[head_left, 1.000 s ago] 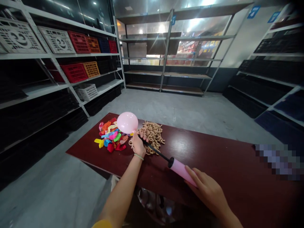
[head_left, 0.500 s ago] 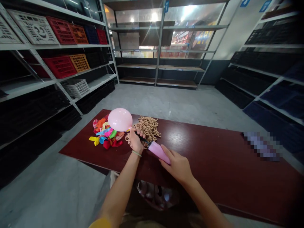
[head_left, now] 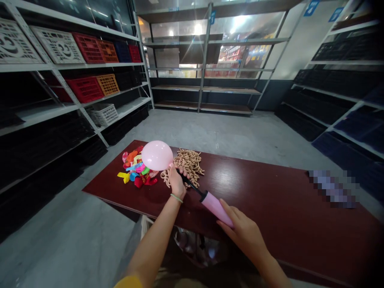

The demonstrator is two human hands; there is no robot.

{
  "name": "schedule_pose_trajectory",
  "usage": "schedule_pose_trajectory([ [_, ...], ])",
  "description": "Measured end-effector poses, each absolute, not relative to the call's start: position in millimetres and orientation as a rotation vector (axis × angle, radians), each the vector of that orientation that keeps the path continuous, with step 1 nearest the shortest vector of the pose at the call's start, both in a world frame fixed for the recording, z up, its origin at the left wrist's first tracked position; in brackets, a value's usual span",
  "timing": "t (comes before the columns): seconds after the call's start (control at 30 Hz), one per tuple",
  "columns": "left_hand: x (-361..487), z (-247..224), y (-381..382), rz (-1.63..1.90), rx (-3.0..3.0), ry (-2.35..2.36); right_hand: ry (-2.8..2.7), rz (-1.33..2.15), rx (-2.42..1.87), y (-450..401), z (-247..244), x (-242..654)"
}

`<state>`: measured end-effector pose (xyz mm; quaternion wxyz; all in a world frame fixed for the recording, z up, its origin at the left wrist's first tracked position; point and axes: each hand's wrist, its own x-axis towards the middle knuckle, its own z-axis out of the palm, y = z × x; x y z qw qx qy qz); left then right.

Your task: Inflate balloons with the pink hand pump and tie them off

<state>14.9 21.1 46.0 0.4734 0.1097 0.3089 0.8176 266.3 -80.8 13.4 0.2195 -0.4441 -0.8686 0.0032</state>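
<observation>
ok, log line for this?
left hand: pink balloon neck on nozzle | right hand: pink hand pump | nearby: loose balloons, tan coiled pile

white steel shelving [head_left: 54, 66] runs down the left, holding white lattice crates [head_left: 57, 46], red crates [head_left: 88, 48], an orange crate [head_left: 108, 85], and black crates [head_left: 118, 134] lower down. far end: steel shelving with wooden decks [head_left: 204, 88], mostly bare, against glass windows [head_left: 246, 24], shop displays visible beyond. right racking [head_left: 345, 62] holds black trays [head_left: 330, 104]. blue signs [head_left: 311, 8] sit high on the white wall [head_left: 288, 52]. grey concrete floor [head_left: 180, 132]. bright light glares [head_left: 198, 29] in the glass.
</observation>
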Motion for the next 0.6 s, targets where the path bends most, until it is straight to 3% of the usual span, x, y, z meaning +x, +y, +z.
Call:
schedule_pose_trajectory([
  [0.27, 20.8, 48.7, 20.6, 2.022, 0.258, 0.714, -2.406, -0.122, -1.247, -98.0, 10.8, 299.4],
  [0.6, 47.6, 42.7, 6.9, 1.956, 0.295, 0.751, -2.293, -0.11, -1.42, -79.7, 24.3, 234.1],
])
